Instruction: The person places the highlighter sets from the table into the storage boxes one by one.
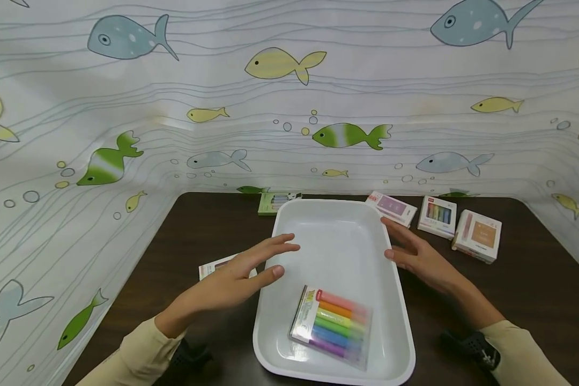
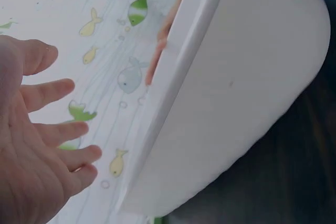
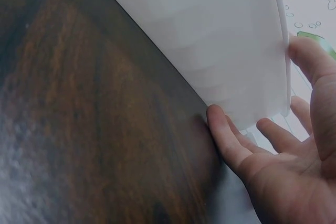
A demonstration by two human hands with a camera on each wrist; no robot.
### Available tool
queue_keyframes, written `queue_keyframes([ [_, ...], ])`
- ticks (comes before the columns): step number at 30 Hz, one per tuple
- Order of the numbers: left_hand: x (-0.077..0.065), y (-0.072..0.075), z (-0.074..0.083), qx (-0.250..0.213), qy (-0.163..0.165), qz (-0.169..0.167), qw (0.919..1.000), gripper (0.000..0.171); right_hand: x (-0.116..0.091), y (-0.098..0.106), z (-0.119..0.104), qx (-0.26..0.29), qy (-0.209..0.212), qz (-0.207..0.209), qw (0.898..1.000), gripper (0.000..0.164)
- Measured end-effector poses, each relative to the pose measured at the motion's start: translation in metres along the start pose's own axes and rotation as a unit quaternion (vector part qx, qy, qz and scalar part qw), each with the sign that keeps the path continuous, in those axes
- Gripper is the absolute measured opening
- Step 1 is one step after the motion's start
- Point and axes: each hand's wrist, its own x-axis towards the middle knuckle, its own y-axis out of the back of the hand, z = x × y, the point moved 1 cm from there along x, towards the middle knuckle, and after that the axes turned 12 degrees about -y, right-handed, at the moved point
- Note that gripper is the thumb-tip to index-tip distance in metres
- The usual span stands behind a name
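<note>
A white plastic tray [image 1: 338,230] lies lengthwise before me on the dark table. Inside it, toward the near end, is a clear pack of thick coloured pens [image 1: 335,324], pink through purple. My left hand [image 1: 243,271] hovers by the tray's left rim with fingers spread, holding nothing. In the left wrist view that hand [image 2: 47,129] is apart from the tray's outer wall [image 2: 226,87]. At the far right side is my right hand [image 1: 417,257], its fingers extended. The right wrist view has the thumb of this hand [image 3: 289,166] at the rim and its fingers beside the wall.
Behind the tray's right corner stand a purple-labelled box [image 1: 392,208], a box picturing coloured sticks [image 1: 437,216] and an orange-labelled box [image 1: 477,235]. A green box [image 1: 276,203] sits at the back left. Another box [image 1: 214,266] is partly hidden by my left hand. A fish-patterned curtain [image 1: 280,107] surrounds the table.
</note>
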Motion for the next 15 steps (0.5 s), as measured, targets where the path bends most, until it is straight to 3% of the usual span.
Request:
queue_keyframes([
  [10, -0.001, 0.005, -0.011, 0.01, 0.011, -0.035, 0.9993, 0.054, 0.001, 0.002, 0.002, -0.002, 0.004, -0.002, 1.0, 0.07],
  [15, -0.001, 0.009, -0.016, 0.014, 0.023, -0.035, 0.999, 0.057, 0.001, 0.004, 0.0, -0.004, 0.004, -0.004, 1.0, 0.07],
])
